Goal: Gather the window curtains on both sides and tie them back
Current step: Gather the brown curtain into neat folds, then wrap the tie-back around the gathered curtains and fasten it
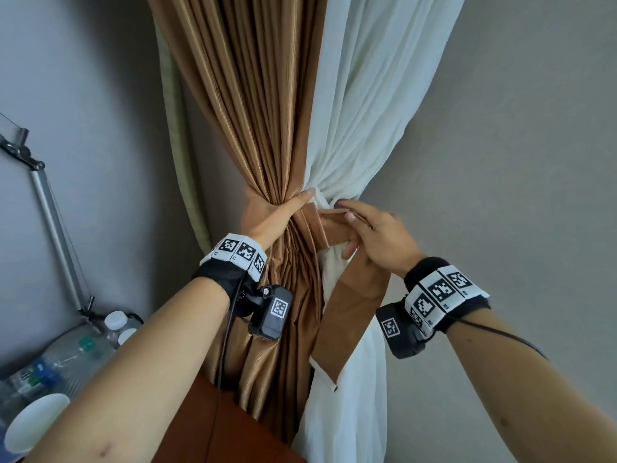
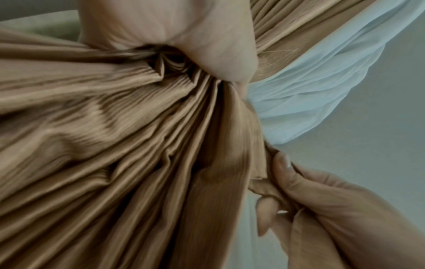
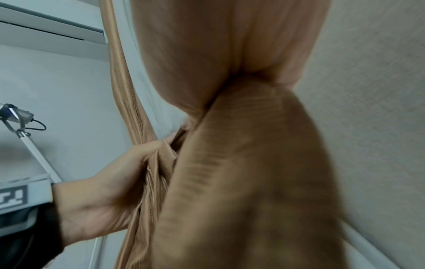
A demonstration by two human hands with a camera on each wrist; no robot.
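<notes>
A left hand [image 1: 267,217] clasps the gathered brown curtain [image 1: 263,105] while the right hand [image 1: 374,233] pinches the tieback band [image 1: 354,302] beside it; knotting likely follows.

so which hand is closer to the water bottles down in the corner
Left. The left hand grips the gathered brown curtain, on the side of the water bottles. The right hand holds the tieback band farther away.

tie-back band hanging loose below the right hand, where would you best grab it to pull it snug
Probably the flat hanging tail of the tie-back band, pinched across its width just below the right hand, coming from the right, wall side. It hangs free in front of the white sheer curtain, while the left hand holds the brown curtain.
</notes>
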